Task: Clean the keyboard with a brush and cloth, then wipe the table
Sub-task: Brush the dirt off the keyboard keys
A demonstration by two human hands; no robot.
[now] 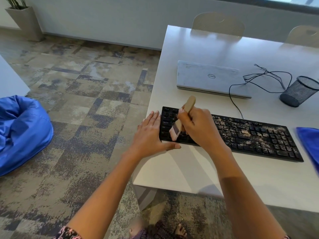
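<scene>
Brushing the keyboard (255,135) at its left end: curling the right hand (198,128) fingers round the brush (183,118) handle, bristles down on the keys. Steadying with the left hand (151,133), fingers straight and close together, flat on the desk (189,169) against the keyboard's left edge. Probably needing next to sweep rightward through the crumbs (241,130) on its right half. Leaving the blue cloth (309,144) just right of the keyboard. Reading "DELL" on the laptop (208,78) behind the keyboard.
</scene>
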